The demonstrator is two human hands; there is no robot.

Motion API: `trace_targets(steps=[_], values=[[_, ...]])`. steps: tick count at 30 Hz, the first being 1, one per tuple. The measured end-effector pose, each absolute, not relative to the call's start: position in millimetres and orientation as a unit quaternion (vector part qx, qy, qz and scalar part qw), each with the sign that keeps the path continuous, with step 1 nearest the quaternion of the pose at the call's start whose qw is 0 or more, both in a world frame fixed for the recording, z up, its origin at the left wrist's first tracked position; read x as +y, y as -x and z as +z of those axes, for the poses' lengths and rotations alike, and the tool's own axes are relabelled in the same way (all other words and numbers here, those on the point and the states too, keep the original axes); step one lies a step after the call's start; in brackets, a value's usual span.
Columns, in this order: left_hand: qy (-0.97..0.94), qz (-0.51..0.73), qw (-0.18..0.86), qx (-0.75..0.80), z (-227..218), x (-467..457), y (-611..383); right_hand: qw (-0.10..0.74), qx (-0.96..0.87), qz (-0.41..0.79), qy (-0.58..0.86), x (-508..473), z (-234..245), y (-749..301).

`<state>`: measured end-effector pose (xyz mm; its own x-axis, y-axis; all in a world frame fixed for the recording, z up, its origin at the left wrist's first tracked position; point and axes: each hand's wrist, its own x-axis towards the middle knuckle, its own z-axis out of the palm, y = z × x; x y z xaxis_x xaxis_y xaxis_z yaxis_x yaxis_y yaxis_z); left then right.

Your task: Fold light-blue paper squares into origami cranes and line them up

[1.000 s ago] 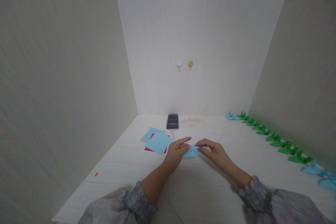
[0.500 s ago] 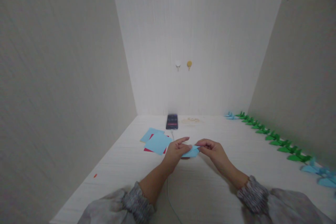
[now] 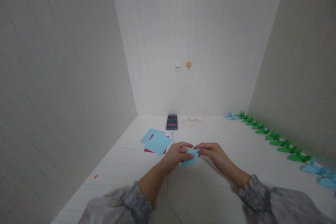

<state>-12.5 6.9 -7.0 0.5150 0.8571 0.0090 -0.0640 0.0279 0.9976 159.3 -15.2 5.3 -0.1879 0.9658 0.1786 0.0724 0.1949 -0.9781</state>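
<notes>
As its near edge swings closer, the small blue paper (image 3: 191,162) stays pinched

While little else has shifted since half a second ago, an orange scrap (image 3: 96,176) lies just where it was, near the left edge of the table (image 3: 126,182). Next come the loose sheets (image 3: 158,143), blue and red, overlapping askew and also unmoved. Beyond them lies a phone (image 3: 172,122), its pale cable (image 3: 171,199) running toward the near side and passing behind the left hand (image 3: 174,156).

That hand has changed most: its forefinger, raised before, now sits lower, and the thumb lies across the paper's face. It reaches in from the lower left, knuckles upward, its grip narrow and closed on the paper. The paper itself is between the two hands, near the middle of the table, and now slants down to the left; whether it touches the surface cannot be told.

The right hand (image 3: 214,149) has hardly moved. Reaching in from the lower right, it keeps forefinger and thumb close together at the paper's upper right corner. Well apart from it, green folded pieces (image 3: 277,143) line the right wall (image 3: 309,59), unchanged, with blue folded pieces (image 3: 325,181) at the near end.
</notes>
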Motion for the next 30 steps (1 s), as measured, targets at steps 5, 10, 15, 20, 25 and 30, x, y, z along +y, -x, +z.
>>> trace_targets(steps=[5, 10, 15, 20, 25, 30], values=[[-0.584, 0.368, 0.649, 0.319, -4.9, 6.1, 12.1, 0.450, -0.636, 0.480, 0.403, -19.9, 12.8, -160.9], [-0.555, 0.385, 0.668, 0.310, -4.8, 4.9, 9.9, 0.435, -0.669, 0.450, 0.400, -21.6, 17.0, -162.3], [-0.551, 0.408, 0.652, 0.325, -8.4, 6.9, 10.1, 0.426, -0.703, 0.408, 0.398, -22.3, 18.0, -161.0], [-0.562, 0.424, 0.632, 0.324, -7.8, 7.1, 8.4, 0.437, -0.697, 0.374, 0.429, -19.5, 15.7, -159.8], [-0.581, 0.434, 0.609, 0.320, -7.6, 6.7, 6.8, 0.472, -0.644, 0.398, 0.451, -16.5, 12.5, -158.5], [-0.603, 0.410, 0.593, 0.341, -9.5, 7.2, 7.2, 0.455, -0.640, 0.416, 0.459, -17.0, 12.9, -156.3]])
